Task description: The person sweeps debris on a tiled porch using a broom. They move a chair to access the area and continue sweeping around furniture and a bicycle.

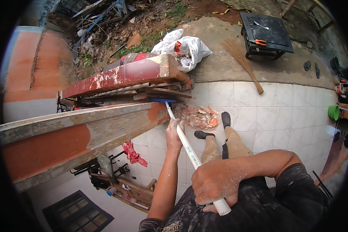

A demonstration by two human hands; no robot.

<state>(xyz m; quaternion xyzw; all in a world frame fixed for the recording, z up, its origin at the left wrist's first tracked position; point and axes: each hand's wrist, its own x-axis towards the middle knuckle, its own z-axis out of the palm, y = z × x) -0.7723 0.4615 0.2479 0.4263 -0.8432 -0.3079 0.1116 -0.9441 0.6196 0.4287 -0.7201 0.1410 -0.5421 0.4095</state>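
Observation:
A long white PVC pipe [188, 148], bearing printed writing, slants across in front of my body. My left hand [174, 134] grips it near its far end. Close to my waist, my dust-covered right hand [216, 183] is wrapped around the pipe's near end. A flat blue tool head [163, 100] sits on the far tip, beside the foot of a pillar [116, 124]; I cannot tell whether they touch. Orange paint remains on parts of the pillar, and other parts are bare grey. Paint chips and rubble [201, 117] lie at its base, next to my socked feet.
Wooden boards [168, 91] lie along a red-tiled low wall [119, 74], with a filled white sack [191, 52] behind. A stick broom [243, 62] lies across the tile edge. Orange-handled pliers [258, 42] rest on a black table [266, 33]. A bamboo bench [136, 188] stands lower left.

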